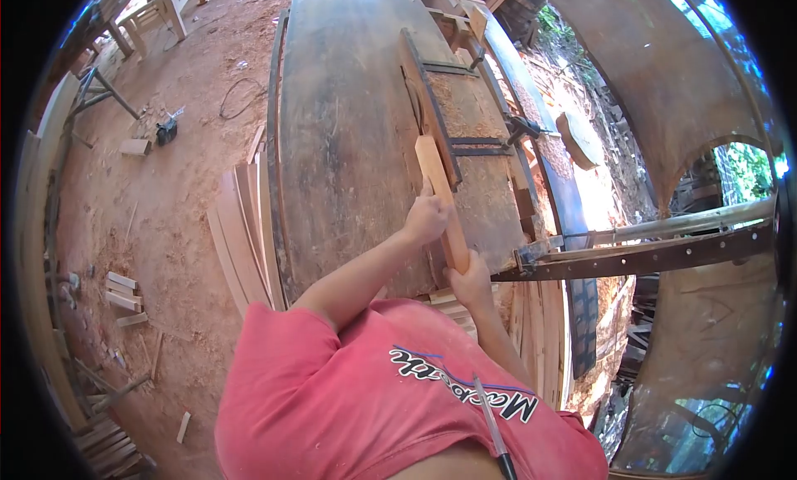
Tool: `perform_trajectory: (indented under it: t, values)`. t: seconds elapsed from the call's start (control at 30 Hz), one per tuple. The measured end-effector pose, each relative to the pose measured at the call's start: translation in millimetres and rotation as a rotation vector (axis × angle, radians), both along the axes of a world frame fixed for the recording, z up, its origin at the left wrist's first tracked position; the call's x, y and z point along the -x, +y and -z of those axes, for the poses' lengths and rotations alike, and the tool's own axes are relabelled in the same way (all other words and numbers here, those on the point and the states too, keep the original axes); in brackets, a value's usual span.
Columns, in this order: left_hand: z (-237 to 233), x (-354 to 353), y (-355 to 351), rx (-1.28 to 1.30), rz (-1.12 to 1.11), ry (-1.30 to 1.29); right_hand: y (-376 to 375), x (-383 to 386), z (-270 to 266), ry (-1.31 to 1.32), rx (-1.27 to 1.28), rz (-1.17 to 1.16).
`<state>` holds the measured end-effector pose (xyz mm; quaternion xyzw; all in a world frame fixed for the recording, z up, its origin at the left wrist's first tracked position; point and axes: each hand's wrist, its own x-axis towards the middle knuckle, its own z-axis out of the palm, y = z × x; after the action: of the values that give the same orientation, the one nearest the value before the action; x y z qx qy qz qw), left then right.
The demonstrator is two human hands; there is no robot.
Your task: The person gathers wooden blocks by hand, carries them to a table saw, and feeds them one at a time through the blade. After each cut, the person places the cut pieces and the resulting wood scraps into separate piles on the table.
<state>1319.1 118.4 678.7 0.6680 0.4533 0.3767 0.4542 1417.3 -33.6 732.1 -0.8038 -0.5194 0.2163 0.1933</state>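
Observation:
A long, narrow wooden piece lies lengthwise over the large worn table, its far end beside a dark saw-like blade. My left hand is wrapped round its middle from the left side. Around the near end, close to my body, my right hand is closed. Just beyond the piece, a dark straight guide bar runs along the table, joined to black metal crossbars on the right. Sawdust is scattered between the crossbars.
Long boards lean at the table's left side. A perforated metal bar juts out to the right, near a blue-grey beam. Wood offcuts lie on the dirt floor at left. A chair stands at the upper left.

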Motion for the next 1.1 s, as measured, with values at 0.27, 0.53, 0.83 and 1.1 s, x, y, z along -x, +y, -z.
perform_trajectory:
  t: [0.27, 0.53, 0.83, 1.1]
  values:
    - [39, 8, 15, 0.008, 0.364, 0.041, -29, -2, -10, -0.267, 0.254, -0.156]
    - [35, 1, 37, 0.06, 0.318, 0.068, -2, -6, -5, -0.235, 0.112, -0.26]
    - [23, 7, 66, 0.061, 0.36, 0.158, 30, -3, -10, -0.208, 0.197, -0.26]
    - [25, 4, 77, 0.05, 0.36, 0.168, 42, -4, -8, -0.22, 0.236, -0.257]
